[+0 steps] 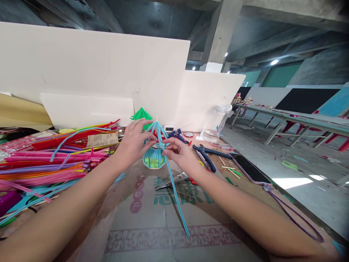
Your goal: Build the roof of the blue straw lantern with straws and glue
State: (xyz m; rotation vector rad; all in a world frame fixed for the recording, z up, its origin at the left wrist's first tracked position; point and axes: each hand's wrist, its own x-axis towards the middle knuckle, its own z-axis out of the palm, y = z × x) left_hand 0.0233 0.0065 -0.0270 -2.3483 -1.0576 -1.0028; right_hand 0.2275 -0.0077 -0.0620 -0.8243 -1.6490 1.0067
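Observation:
A small pavilion-like model of light blue pipe cleaners (154, 154) stands in front of me, with a pointed roof frame above and a green-panelled base below. My left hand (136, 140) is at its left side, thumb and fingers pinched on the roof's edge. On the right, my right hand (180, 152) pinches a long light blue pipe cleaner (177, 202) close to the model. The free end of that strip hangs down toward me over the work surface. Fingers partly hide the middle of the model. Behind it is a green pipe-cleaner roof (141, 115).
Bundles of coloured pipe cleaners (54, 156) lie left. Metal-bladed scissors (173, 181) rest below the hands. Rightward are blue-handled pliers (207, 158), a glue gun (177, 135), a phone (249, 168) and a clear jug (216, 125). A small digital timer (169, 128) stands behind; white boards (95, 69) rise beyond.

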